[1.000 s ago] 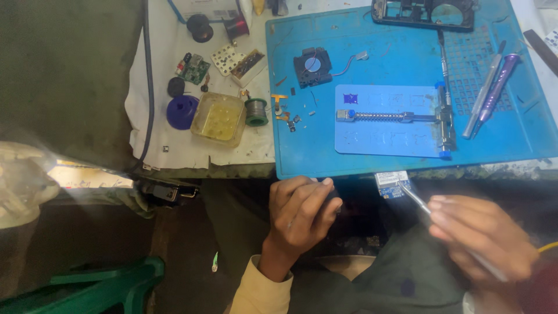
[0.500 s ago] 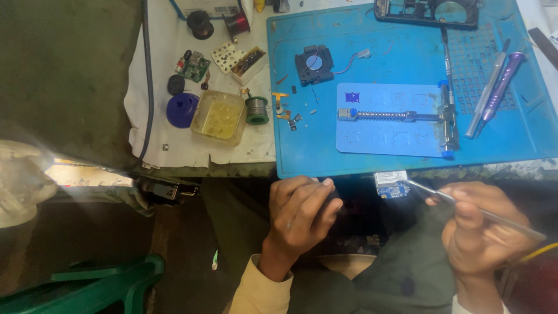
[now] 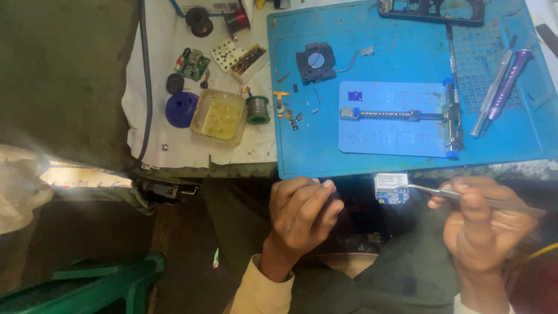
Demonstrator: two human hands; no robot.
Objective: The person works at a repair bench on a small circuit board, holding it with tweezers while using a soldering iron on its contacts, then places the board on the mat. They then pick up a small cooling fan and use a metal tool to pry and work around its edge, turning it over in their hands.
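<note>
Blue work mat (image 3: pixel 325 145) above; right hand (image 3: pixel 485 229) grip pinching tweezers (image 3: pixel 459 195) on small module (image 3: pixel 391 187), left hand (image 3: pixel 299 212) curled, contents unclear.

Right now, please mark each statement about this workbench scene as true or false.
1. The right hand holds tweezers gripping a small blue circuit board. True.
2. The small fan lies on the white cloth. False: it lies on the blue mat.
3. The left hand holds a screwdriver. False: no tool shows in it.
4. The solder spool sits beside the yellowish plastic tub. True.
</note>
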